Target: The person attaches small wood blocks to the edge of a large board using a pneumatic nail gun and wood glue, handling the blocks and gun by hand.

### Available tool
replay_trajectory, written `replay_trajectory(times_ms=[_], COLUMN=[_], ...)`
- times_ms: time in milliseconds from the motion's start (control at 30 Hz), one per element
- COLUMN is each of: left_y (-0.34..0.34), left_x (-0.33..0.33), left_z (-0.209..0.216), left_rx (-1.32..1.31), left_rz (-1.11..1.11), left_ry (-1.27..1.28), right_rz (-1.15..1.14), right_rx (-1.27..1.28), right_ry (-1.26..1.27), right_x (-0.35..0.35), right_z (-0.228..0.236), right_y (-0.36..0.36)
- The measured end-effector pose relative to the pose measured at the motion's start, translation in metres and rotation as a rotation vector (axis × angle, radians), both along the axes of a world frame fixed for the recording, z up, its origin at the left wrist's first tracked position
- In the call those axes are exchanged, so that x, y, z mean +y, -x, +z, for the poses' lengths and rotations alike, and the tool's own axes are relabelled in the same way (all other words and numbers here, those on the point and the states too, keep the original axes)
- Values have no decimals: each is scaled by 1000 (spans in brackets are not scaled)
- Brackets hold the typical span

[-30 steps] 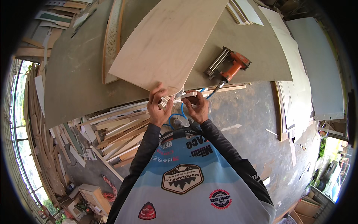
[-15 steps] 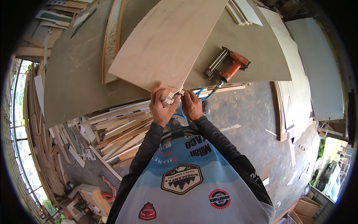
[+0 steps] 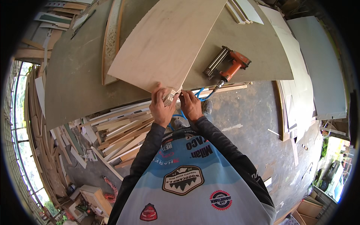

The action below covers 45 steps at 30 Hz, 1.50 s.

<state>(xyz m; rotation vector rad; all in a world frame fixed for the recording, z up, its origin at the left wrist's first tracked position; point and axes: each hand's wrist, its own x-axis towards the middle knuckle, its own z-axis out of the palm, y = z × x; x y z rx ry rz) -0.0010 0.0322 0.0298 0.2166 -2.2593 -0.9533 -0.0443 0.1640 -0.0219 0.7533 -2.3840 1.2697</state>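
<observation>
A broad pale plywood panel [image 3: 161, 48] lies at a slant on the worktable, its near corner reaching the table's front edge. Right at that corner is my left hand [image 3: 162, 108], its fingers curled around a small bundle of pale wooden pieces [image 3: 171, 93]. My right hand [image 3: 192, 107] is close beside it, thumb and fingertips pinched together at the corner; whatever sits between them is too small to make out. An orange nail gun [image 3: 233, 65] rests on the table to the right, with a blue air hose [image 3: 205, 98] running from it down past my right hand.
The grey-brown worktable [image 3: 75, 82] carries a long wood-edged strip [image 3: 111, 45] on the left and pale strips [image 3: 240, 13] at the far right. Several timber offcuts [image 3: 120, 135] are heaped below the table's front edge. Large sheets [image 3: 300, 93] stand on the right.
My right hand has shifted slightly left, toward the left hand. The left fingers have moved a little around the wooden pieces. Panel and nail gun look the same, apart from a slight view shift.
</observation>
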Motion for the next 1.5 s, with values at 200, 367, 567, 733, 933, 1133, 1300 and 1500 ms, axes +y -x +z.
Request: replay_trajectory(times_ms=[200,367,567,733,933,1133,1300,1500], left_y=[-1,1,1,1,1,1,0,1], left_x=[-1,0,2,-2,0,0,1,0], left_z=[-7,-6,-7,-7,-4,-2,-4,-6], left_rx=[-29,16,-4,9,-11,-18,-11,-4], left_rz=[17,32,39,25,30,27,26,20], left_ry=[52,90,83,136,147,149,104,114], right_rz=[22,28,-19,-10,-35,-77,-83,-84], right_rx=[-6,16,32,-5,-221,-283,-312,-363], right_ry=[58,95,164,192,142,159,186,102], right_x=[-2,-3,-6,-7,-5,-11,-14,-15], right_z=[-8,-14,-9,-11,-24,-38,-42,-51], right_y=[2,3,1,0,-5,-5,-8,-9])
